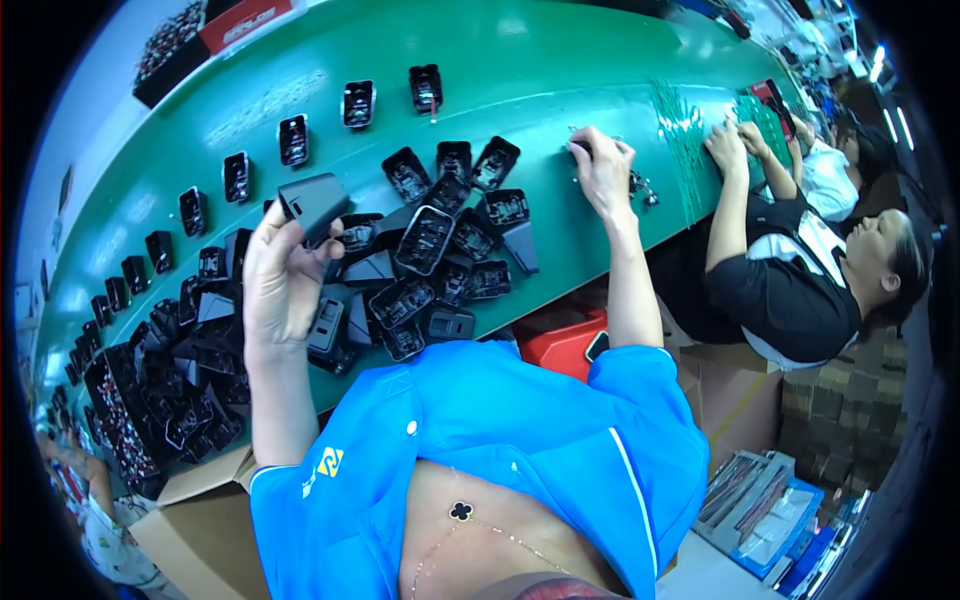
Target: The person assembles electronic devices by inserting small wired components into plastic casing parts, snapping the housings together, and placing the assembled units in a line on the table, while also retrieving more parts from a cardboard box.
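Evidently light and stiff, the dark housing [318, 198] is up above the bench [560, 50] in the left grip [280, 280], digits part-curled about its lower edges; its smooth faces may be slick and its thin walls could scuff, so opposite sides seem the best hold; the right grip [604, 178] is bunched low; whether it pinches anything, I cannot tell.
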`<state>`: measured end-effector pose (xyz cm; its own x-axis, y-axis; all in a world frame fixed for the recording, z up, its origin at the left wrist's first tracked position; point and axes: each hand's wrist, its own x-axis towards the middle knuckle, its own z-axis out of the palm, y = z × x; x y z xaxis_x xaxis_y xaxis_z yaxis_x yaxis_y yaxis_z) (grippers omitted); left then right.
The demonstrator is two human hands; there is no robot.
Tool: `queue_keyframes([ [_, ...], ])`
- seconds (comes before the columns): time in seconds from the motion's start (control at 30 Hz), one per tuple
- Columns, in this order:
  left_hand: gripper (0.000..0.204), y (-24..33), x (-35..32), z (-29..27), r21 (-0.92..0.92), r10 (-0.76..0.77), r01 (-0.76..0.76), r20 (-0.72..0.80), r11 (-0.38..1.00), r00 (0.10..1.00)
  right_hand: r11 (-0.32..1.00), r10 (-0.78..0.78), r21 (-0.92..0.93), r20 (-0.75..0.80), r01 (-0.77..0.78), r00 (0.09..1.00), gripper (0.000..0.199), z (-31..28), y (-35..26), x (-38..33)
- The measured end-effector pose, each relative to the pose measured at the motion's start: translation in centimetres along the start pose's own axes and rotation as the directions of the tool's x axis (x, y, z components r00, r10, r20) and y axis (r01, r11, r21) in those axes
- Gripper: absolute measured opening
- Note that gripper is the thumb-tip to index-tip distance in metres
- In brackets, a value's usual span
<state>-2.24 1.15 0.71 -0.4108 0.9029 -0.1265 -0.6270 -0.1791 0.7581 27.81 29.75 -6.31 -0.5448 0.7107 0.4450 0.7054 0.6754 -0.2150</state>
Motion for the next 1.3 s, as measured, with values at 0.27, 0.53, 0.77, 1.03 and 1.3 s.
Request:
queue_keyframes([
  [0.27,0.043,-2.3,-1.0,-0.8,-0.218,-0.039,0.029,-0.043,0.975,0.998,0.998,0.022,0.064,-0.213,-0.009,0.977,0.012,-0.9,0.5,-0.2],
  [0.53,0.051,-1.9,-0.5,1.3,-0.227,-0.005,0.011,0.029,0.974,1.0,0.93,0.231,0.335,-0.206,-0.153,0.951,0.014,-1.7,-0.1,0.2],
  [0.77,0.049,-3.2,0.6,2.8,-0.455,-0.098,0.165,0.168,0.875,0.981,0.874,0.17,0.486,-0.353,0.025,0.92,0.019,-3.6,-8.0,1.9],
  [1.03,0.044,-4.7,1.2,3.3,-0.526,-0.068,0.195,0.251,0.828,0.966,0.526,-0.099,0.836,-0.12,0.154,0.988,0.026,-5.6,-18.0,0.6],
  [1.3,0.043,-3.9,0.7,5.4,-0.39,0.006,0.001,0.016,0.921,1.0,0.451,-0.252,0.864,-0.116,0.222,0.961,0.018,-5.3,-22.2,-1.1],
])
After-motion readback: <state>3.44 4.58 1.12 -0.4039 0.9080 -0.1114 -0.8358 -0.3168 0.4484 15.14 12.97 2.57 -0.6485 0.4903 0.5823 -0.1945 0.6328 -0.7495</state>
